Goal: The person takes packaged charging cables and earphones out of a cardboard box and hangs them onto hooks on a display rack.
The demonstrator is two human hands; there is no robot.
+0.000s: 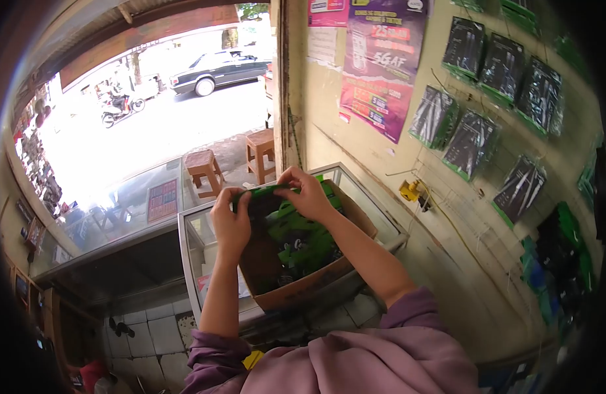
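Note:
Both of my hands pinch the top edge of a green-and-black packet (267, 192) at the far side of an open cardboard box (303, 289). My left hand (229, 213) grips its left end, thumb on the near side. At the right end is my right hand (306, 195), with its fingers bent over the edge. Several more green-and-black packets (299, 243) lie in the box below my hands. The box stands on a glass display case (192, 246). How far down the held packet reaches is hard to make out against those in the box.
On the right wall, packaged accessories (470, 141) hang from a wire rack near a yellow plug (410, 191) with a cable. A purple poster (383, 65) is beside them. Another glass counter (112, 217) is at left. Two stools (204, 167) stand outside by the street.

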